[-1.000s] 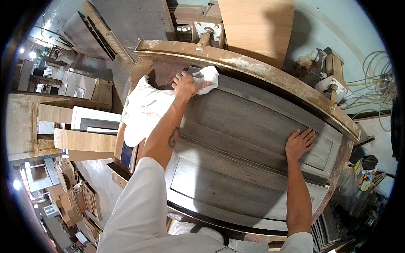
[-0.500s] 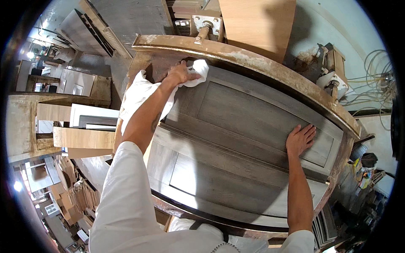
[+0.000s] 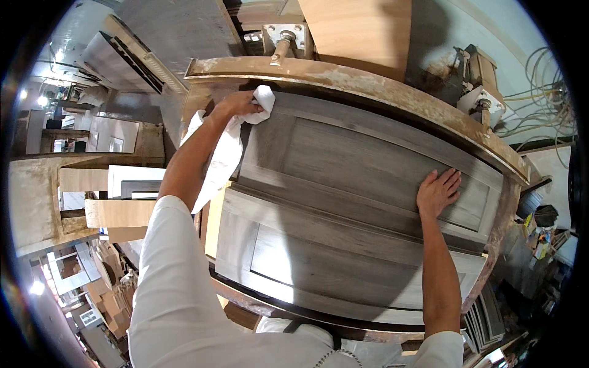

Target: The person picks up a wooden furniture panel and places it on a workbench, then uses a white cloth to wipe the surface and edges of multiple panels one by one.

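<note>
Two grey wood-grain panel doors lie side by side on a worn bench. On the far door [image 3: 350, 153], my right hand [image 3: 438, 194] rests flat toward its right end, fingers stretched out. My left hand [image 3: 238, 105] is closed on a white cloth [image 3: 224, 161] at that door's far left corner. A bunched end of the cloth sticks out past my fingers, and the rest hangs down beside the door's left edge, partly behind my forearm. The near door [image 3: 343, 270] lies closer to me, with bright light on its left part.
A raised wooden rail [image 3: 368, 92] runs along the bench's far side, with metal clamp fittings [image 3: 284, 43] behind it. Boards [image 3: 123, 212] stick out at the left. Coiled hoses [image 3: 546, 98] hang at the far right, and stacked panels [image 3: 483, 319] stand at lower right.
My left hand has shifted left with the cloth, whose loose part now hangs lower and narrower. My right hand stays flat on the far door. The whole view has shifted slightly.
</note>
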{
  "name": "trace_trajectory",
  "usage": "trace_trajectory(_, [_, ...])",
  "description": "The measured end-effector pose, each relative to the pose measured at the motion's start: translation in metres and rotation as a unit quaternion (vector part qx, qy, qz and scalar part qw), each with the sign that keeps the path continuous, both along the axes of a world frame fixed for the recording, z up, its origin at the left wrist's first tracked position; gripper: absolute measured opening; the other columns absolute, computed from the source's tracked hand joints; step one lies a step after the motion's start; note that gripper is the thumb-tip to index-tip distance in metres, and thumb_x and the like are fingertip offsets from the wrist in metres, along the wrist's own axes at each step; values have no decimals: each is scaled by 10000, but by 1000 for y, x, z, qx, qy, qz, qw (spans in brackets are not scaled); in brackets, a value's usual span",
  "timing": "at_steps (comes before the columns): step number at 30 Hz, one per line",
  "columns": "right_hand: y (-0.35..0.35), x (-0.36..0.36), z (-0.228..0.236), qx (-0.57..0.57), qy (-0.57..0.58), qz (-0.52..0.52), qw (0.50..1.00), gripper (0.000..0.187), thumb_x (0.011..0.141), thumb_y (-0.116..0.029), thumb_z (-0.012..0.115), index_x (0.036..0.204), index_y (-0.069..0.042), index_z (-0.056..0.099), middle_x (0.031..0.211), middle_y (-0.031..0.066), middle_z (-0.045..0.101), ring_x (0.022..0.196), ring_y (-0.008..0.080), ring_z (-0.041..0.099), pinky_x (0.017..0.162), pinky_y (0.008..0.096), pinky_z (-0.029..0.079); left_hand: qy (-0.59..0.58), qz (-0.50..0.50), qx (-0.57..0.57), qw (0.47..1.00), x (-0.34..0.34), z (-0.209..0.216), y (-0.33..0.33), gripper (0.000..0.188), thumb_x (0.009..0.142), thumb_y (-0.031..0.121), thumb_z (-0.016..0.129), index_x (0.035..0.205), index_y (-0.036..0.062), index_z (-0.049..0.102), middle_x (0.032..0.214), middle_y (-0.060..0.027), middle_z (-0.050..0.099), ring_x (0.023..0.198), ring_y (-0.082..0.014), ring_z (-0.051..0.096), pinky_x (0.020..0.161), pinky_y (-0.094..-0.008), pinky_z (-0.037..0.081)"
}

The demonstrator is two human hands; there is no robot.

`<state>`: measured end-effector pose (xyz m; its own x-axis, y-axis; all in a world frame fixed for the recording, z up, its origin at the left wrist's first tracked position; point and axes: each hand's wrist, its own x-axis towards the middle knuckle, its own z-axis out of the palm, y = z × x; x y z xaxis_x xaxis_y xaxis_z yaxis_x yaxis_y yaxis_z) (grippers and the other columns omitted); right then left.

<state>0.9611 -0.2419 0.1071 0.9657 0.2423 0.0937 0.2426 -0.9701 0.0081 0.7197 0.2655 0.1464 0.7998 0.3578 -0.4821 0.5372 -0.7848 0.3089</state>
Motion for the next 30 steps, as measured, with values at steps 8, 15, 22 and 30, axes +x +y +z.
trace_trajectory(8, [6,-7,-1,6,-8,11,1000,616,968,-396,246,1398,45,228,1483,204,166,1386,334,116,1086,537,115,-186,227,176,940,-60,27,-34,326,825,149,549,1144,88,524,1009,-226,623,975,-419,571,836,-453,452])
trace_trajectory(15, [-12,5,34,34,87,0,996,722,918,-473,368,1382,64,242,1464,243,195,1368,389,148,1054,620,96,-385,287,-120,869,-34,207,-266,233,853,144,603,1034,-4,599,886,-52,616,812,-110,551,717,-249,443])
trace_trajectory(22, [-61,-96,150,548,577,327,510,977,805,-677,472,1458,-72,67,1468,191,230,1369,330,180,1090,485,208,-458,188,-220,840,-20,287,-465,212,892,181,607,1028,19,594,818,-45,598,714,-114,566,657,-272,465])
trace_trajectory(30, [-227,-209,188,723,429,-47,539,204,883,-164,619,1049,-46,634,919,36,657,840,105,608,738,281,502,-340,-126,-91,928,11,240,-568,317,836,209,615,1121,72,594,1260,-182,416,1130,-349,437,927,-468,356])
